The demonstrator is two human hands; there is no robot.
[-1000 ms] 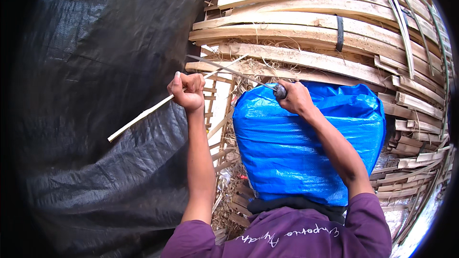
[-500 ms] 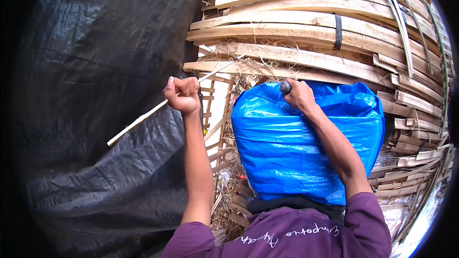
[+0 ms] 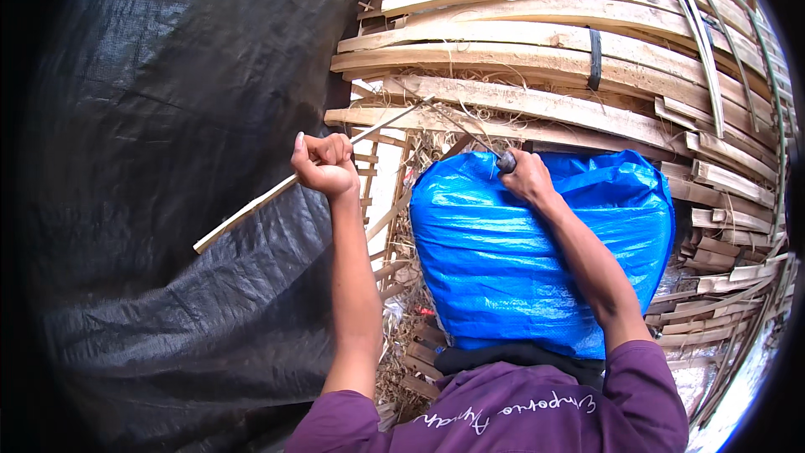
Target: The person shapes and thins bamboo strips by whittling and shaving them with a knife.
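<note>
My left hand (image 3: 325, 165) is closed round a slender pale strip of wood or bamboo (image 3: 243, 216). The strip slants from over the black sheet at lower left up to a thin tip at upper right. In my right hand (image 3: 530, 178) is a knife (image 3: 506, 161), gripped by its rounded dark handle. Its narrow blade points up and left and crosses the strip near its tip; whether they touch I cannot tell. A blue plastic tarp (image 3: 537, 260) covers my lap, under my right forearm.
Long split wooden slats (image 3: 520, 57) are stacked beyond the tarp, one bundle tied with a black band (image 3: 595, 59). Curly shavings (image 3: 495, 122) lie among them. A black plastic sheet (image 3: 168, 159) fills the left side. More slats (image 3: 729, 310) lie at right.
My right hand has moved slightly down and right with the knife, and more of the blade shows. The strip in my left hand has shifted a little to the right.
</note>
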